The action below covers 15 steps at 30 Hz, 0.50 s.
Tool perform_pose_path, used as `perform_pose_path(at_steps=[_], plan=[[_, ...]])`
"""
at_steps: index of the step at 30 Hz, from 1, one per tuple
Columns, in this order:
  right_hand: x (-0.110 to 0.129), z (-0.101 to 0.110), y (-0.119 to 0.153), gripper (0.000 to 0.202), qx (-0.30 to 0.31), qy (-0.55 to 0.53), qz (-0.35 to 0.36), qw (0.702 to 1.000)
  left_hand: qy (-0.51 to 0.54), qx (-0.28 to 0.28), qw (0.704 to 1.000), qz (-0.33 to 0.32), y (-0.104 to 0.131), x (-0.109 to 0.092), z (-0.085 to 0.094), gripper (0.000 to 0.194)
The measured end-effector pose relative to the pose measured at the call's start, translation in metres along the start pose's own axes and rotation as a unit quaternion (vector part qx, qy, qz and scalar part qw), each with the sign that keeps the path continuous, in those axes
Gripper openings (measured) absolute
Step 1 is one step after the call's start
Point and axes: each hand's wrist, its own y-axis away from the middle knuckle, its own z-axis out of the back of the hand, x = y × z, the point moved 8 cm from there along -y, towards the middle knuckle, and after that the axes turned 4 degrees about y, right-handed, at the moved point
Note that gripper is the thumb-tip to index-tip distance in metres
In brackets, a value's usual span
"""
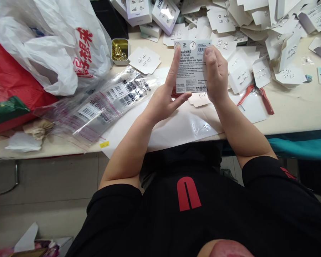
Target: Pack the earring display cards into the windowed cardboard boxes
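Observation:
A small white printed box [192, 71] is held up over the table, its face with warning text and a barcode turned toward me. My right hand [217, 71] is closed on its right side, the thumb lying on the upper right corner. Along the left side, my left hand [166, 94] also grips it, index finger up the edge and thumb reaching below the bottom edge. Its other fingers are hidden behind the box. Beneath and around lie white cards with small rings, such as one card [144, 60] to the left. Red-handled pliers [256, 94] rest to the right.
A gold tin [120, 52] holds small gold-coloured pieces. Clear plastic bags [101, 107] with barcode labels lie at left, beside a white carrier bag [56, 46] and a red bag [13, 82]. Boxes marked "kids" [166, 16] and many ring cards [240, 73] crowd the back and right.

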Motion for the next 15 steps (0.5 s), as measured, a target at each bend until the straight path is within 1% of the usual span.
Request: perform_pose_path(at_steps=[5, 8, 10, 15], plan=[[-0.0048, 0.0019, 0.0005, 0.055, -0.013, 0.045, -0.038, 0.998, 0.000, -0.001, 1.000, -0.011, -0.0007, -0.0083, 0.0014, 0.105], [-0.0012, 0.0010, 0.0005, 0.049, -0.024, 0.026, -0.027, 0.999, -0.004, -0.010, 1.000, -0.014, -0.0020, -0.0098, 0.0012, 0.103], [0.0004, -0.0001, 0.0006, 0.046, -0.027, 0.011, -0.023, 0.999, -0.010, -0.016, 1.000, 0.000, -0.0029, -0.0066, 0.0006, 0.106], [-0.0040, -0.0003, 0.0007, 0.049, -0.026, 0.014, -0.027, 0.999, -0.008, -0.022, 0.999, 0.035, -0.0034, -0.0007, 0.0002, 0.114]])
